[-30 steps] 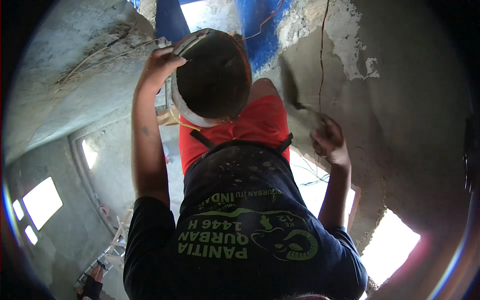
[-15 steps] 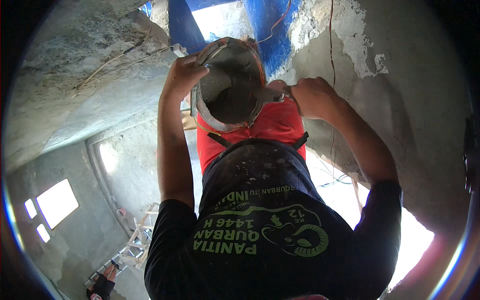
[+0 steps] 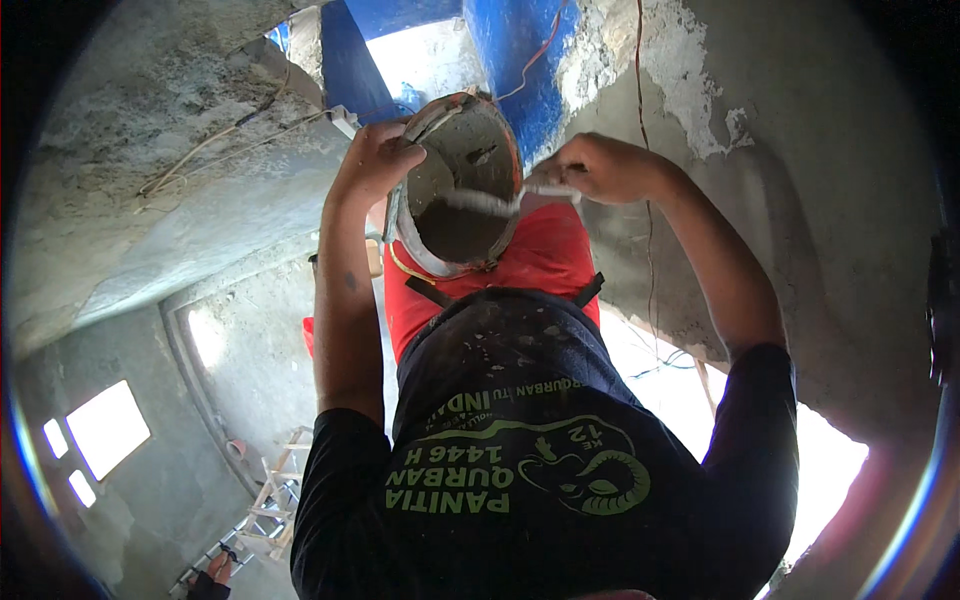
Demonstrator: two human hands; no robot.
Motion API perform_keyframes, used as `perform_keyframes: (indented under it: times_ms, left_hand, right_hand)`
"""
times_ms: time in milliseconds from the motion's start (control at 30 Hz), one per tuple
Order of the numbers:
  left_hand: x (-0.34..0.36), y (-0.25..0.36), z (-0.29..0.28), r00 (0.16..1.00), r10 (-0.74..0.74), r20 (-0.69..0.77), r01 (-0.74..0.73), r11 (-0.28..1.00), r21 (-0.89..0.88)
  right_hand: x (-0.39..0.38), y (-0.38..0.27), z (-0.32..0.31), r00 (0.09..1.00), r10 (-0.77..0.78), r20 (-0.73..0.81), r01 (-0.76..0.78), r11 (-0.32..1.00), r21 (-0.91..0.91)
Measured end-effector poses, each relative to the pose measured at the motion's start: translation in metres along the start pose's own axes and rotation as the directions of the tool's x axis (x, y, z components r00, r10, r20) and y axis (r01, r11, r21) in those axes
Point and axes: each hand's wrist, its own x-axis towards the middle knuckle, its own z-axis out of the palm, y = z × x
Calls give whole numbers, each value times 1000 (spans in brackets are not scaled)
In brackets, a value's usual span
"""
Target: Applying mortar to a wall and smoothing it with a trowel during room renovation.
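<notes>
In front of my red trousers [image 3: 545,240] is a round bucket [image 3: 437,266], its mouth turned toward me and its rim crusted. Wet grey mortar [image 3: 450,230] lies inside. My left hand [image 3: 378,165] is closed on the bucket's left rim, thumb on the inner side. A narrow grey strip [image 3: 391,215] runs along that side; what it belongs to is unclear. At the right rim, my right hand [image 3: 605,168] is wrapped round the handle of a trowel [image 3: 485,203]. Its motion-smeared blade reaches across the bucket's mouth, over the mortar.
Rough plaster [image 3: 220,110] is at the left, and a grey wall [image 3: 800,230] stands close on the right with a hanging wire [image 3: 648,240]. Blue-painted surfaces [image 3: 520,60] are beyond the bucket. Far below at left are a wooden frame [image 3: 275,495] and another person [image 3: 212,578].
The trowel blade has swung left from the right rim to over the bucket's inside. The bucket appears slightly lower in view, with my left hand still on its rim.
</notes>
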Motion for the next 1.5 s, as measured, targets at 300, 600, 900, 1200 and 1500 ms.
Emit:
perform_keyframes:
  times_ms: [300,600,900,1200,1500]
  left_hand:
    - [9,-12,4,998,56,11,-57,997,45]
    - [17,5,15,995,79,53,-81,995,51]
    - [29,-10,8,992,-98,74,93,993,67]
    - [29,-1,8,997,40,65,-35,996,-80]
    - [31,0,3,995,6,100,3,996,-86]
  right_hand:
    - [43,4,33,997,-69,-41,14,654,-756]
    - [60,14,51,961,-20,275,161,850,-501]
    - [-34,42,77,893,35,449,-443,246,862]
    - [-99,43,168,973,-129,-192,54,-680,731]
    - [-156,31,125,456,576,-679,359,579,732]
